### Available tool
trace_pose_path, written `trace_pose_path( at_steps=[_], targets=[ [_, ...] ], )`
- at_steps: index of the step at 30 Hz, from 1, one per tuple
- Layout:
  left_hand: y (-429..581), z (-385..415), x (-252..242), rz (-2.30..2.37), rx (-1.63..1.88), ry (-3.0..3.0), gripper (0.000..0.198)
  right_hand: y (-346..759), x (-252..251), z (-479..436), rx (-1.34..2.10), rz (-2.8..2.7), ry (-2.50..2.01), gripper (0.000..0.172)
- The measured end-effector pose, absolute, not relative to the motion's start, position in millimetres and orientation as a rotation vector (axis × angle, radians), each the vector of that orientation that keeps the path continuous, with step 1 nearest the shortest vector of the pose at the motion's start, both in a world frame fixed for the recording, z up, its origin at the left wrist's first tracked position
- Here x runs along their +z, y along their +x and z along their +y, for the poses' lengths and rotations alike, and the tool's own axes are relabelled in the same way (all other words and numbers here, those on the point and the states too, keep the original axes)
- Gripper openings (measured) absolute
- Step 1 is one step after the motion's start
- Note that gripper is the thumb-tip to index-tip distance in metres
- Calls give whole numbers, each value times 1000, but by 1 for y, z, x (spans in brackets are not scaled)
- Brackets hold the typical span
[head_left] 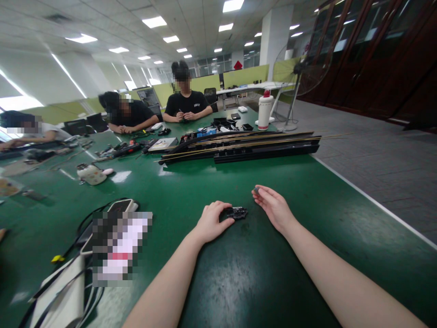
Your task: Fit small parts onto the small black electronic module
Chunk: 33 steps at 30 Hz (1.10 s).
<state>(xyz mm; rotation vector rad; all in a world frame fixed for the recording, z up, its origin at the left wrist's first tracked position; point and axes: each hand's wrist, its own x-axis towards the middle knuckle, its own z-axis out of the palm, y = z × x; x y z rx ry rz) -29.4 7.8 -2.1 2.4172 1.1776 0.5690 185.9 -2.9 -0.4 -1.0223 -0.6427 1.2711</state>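
On the green table (191,191) lies a small black part (238,212) with fine, mechanical-looking detail. My left hand (214,221) grips its left end between thumb and fingers. To the right and slightly farther off, my right hand (273,204) is raised a little, apart from the black part. Its thumb and fingertips pinch a small greyish piece (256,190), too small to name.
Black strips with thin brass-coloured rods (266,148) lie across the table ahead. To my left are a phone-like device with cables (121,207) and a patterned mug (91,174). A white tumbler (265,111) stands beyond; people sit opposite.
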Motion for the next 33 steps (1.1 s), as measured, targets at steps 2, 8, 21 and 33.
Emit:
trace_pose_path(
  at_steps=[2,8,21,33],
  targets=[
    [-29,8,-2,1176,570,2418,36,186,0,-3,1273,-641,-1021,23],
    [-29,8,-2,1169,575,2415,36,186,0,-3,1282,-632,-1009,24],
    [-29,7,-1,1190,549,2403,36,185,1,-4,1276,-643,-1022,27],
    [-29,7,-1,1192,556,2415,37,182,-4,-3,1213,-773,-1079,36]
  ],
)
